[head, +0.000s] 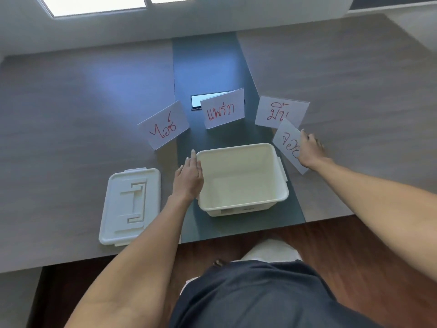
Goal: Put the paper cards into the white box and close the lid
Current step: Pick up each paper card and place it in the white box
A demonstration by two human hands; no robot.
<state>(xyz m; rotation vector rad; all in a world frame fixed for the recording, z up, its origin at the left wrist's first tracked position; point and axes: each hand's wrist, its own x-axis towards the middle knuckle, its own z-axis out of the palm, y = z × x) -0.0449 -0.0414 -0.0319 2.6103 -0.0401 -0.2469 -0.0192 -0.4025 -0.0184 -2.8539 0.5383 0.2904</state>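
Lid (131,205): white, lies flat on the worktop (59,119) near its front edge, left of everything else, well clear of the box.

Left card (164,125): white paper with red handwriting, tilted, on the worktop behind the lid and left of the dark centre strip (212,67).

Left hand (188,178): fingers straight and together, flat against the outside of the left wall of the white box (241,177). Grip open, holding nothing.

White box: open, nothing visible inside, sits on the dark centre strip close to the front edge.

Middle card (222,108): red writing, behind the box on the centre strip, partly covering a small dark rectangular object (196,102) with a bright face.

Right card (281,112): red writing, on the worktop right of the strip, toward the back. Its near right corner is overlapped by the fourth card (288,143).

Fourth card: red writing, angled, just beside the right rim of the box. Right hand (311,150) has fingers over its right edge; grip closed on this card.

Front of view: the person's dark clothing and a wood floor (354,245) below the worktop edge.
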